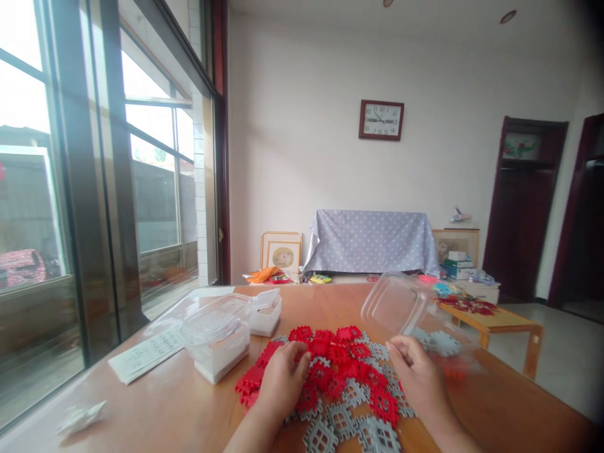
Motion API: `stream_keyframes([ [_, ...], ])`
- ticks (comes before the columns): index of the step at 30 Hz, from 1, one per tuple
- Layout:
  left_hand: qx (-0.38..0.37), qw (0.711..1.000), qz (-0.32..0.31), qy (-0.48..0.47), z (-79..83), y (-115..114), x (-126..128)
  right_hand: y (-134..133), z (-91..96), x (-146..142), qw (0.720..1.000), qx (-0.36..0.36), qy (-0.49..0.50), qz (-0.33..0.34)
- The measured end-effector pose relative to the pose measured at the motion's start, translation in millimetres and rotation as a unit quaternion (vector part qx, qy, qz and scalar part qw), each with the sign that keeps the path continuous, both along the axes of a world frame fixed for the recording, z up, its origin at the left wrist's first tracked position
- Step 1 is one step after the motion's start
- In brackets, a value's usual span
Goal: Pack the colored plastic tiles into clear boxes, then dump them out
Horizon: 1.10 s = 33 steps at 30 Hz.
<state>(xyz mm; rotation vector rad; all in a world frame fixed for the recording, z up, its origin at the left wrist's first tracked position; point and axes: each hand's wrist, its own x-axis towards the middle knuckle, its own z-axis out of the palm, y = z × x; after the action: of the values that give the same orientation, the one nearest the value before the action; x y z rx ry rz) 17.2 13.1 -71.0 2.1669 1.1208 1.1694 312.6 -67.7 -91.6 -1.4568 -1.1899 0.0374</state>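
Head view: left hand (283, 377) presses flat, fingers apart, on the red and grey tiles (340, 384); beside them, right hand (418, 374) clasps a tipped clear tub (401, 308), best emptied slowly.

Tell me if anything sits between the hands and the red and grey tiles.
Nothing visible does. The left hand already rests on the red tiles; the right hand lies at the pile's right edge beside the grey tiles.

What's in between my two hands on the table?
Red and grey puzzle tiles fill the gap between the left hand and right hand, as the head view shows.
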Motion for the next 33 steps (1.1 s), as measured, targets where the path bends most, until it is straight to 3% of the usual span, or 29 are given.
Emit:
stream_keyframes([
  [3,-0.030,0.998,-0.028,-0.048,4.7,-4,2,1,2.1,-30,0.995,-0.026,-0.004,0.099],
  [8,-0.122,0.974,-0.125,-0.141,10.6,-11,4,2,6.2,-74,0.972,-0.086,-0.013,0.220],
  [14,-0.215,0.931,-0.166,-0.243,5.6,-4,6,7,-2.7,-98,0.954,-0.122,-0.020,0.272],
  [18,-0.268,0.913,-0.129,-0.279,-1.5,3,6,7,-11.8,-102,0.952,-0.124,0.001,0.280],
  [23,-0.292,0.907,-0.059,-0.298,-3.1,7,2,4,-13.2,-95,0.970,-0.083,0.020,0.228],
  [28,-0.300,0.902,-0.033,-0.308,-4.5,10,0,6,-5.9,-53,0.999,-0.019,0.029,0.022],
  [30,-0.301,0.901,-0.037,-0.311,-6.7,12,1,8,-6.1,-34,0.993,0.008,0.113,-0.043],
  [33,-0.300,0.899,-0.042,-0.317,-9.5,15,0,7,-12.7,-11,0.955,0.036,0.277,-0.096],
])
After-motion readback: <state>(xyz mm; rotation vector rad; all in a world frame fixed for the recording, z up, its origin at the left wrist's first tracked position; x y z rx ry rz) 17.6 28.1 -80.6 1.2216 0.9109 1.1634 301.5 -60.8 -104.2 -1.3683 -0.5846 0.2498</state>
